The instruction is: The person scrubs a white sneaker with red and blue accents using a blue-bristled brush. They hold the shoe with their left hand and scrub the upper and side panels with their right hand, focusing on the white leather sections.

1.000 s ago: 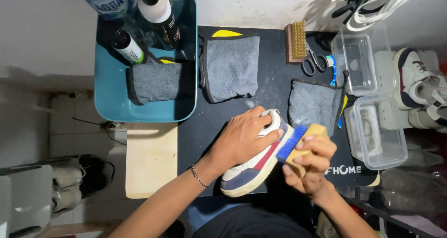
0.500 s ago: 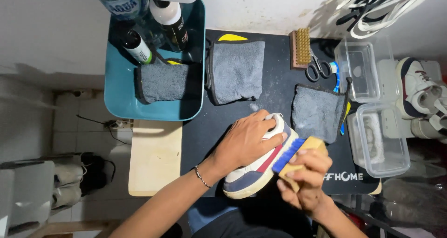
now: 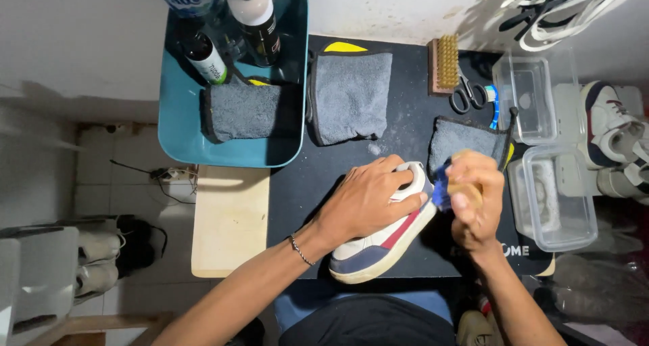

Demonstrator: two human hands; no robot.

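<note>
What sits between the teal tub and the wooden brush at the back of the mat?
In the head view, one folded grey cloth lies on the black mat between the teal tub and the wooden brush.

shoe-cleaning wkshop, brushes [image 3: 443, 63], cloths [image 3: 350, 96], sneakers [image 3: 612, 133]

A white wall [image 3: 81, 41] ran along the top, marked with a few brown specks on the right. Below it on the left lay a pale tiled floor [image 3: 101, 190], crossed by a dark cable [image 3: 145, 173]. A light wooden board [image 3: 230, 221] sat beside a black mat [image 3: 405, 123] covering the desk. Light fell from above, throwing a grey shadow across the wall. The right edge was dim and cluttered with shoes [image 3: 608, 126].
</note>
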